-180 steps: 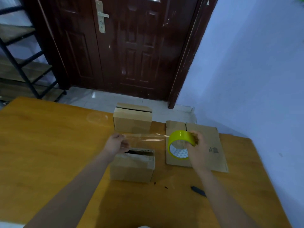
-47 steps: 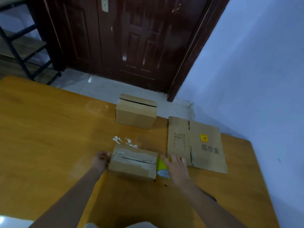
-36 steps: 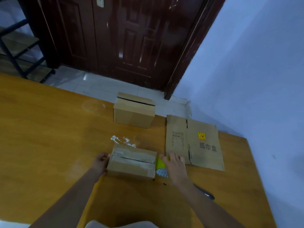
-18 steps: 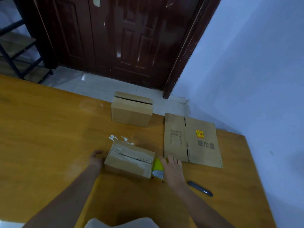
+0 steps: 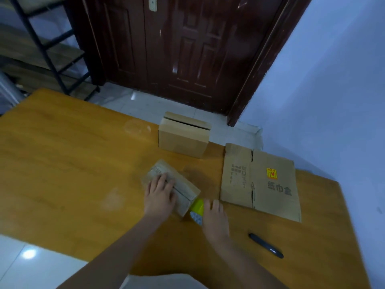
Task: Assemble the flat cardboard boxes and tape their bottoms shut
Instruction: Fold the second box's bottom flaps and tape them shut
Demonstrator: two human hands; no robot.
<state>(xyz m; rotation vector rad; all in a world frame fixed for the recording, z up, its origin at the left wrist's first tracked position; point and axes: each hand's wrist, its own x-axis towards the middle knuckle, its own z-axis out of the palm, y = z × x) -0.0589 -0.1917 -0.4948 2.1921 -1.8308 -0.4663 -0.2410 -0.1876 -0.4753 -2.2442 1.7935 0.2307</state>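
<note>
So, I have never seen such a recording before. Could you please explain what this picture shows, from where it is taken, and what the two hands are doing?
There is no machine: a person wears a camera on the head, looking forward and down at their own bare arms. The left hand presses flat on a small cardboard box lying on the wooden table. The right hand holds a yellow tape roll against the box's end. Behind stands another assembled box. To the right lies a flat, unfolded box. A dark pen-like tool, perhaps a cutter, lies near the right arm. Beyond the table is a dark door.
</note>
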